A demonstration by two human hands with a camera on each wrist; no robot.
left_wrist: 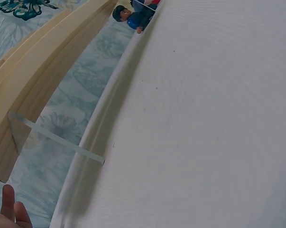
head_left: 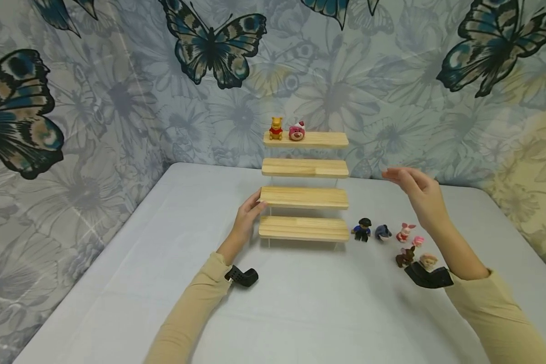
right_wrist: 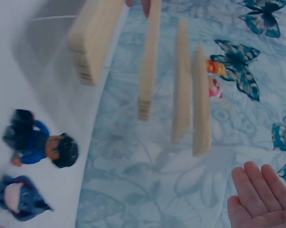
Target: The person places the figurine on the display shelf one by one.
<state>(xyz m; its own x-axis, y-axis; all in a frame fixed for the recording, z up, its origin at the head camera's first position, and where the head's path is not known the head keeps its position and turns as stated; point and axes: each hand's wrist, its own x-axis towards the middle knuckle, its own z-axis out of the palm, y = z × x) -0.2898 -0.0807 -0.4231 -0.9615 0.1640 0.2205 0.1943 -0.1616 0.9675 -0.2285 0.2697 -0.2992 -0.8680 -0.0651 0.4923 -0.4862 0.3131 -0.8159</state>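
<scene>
A four-tier wooden display stand with clear supports stands on the white table. My left hand grips the left end of its second board from the bottom, thumb at the front edge. In the left wrist view, fingertips show beside a board's end. My right hand is raised to the right of the stand, holding nothing; its fingers are straight in the right wrist view. On the top board sit a yellow bear figurine in a red shirt and a pink bear figurine.
Right of the stand are a black-haired doll figurine, a blue-grey donkey figurine, a pink piglet figurine, a small pink figurine, a brown figurine and a beige figurine. Butterfly-patterned cloth hangs behind.
</scene>
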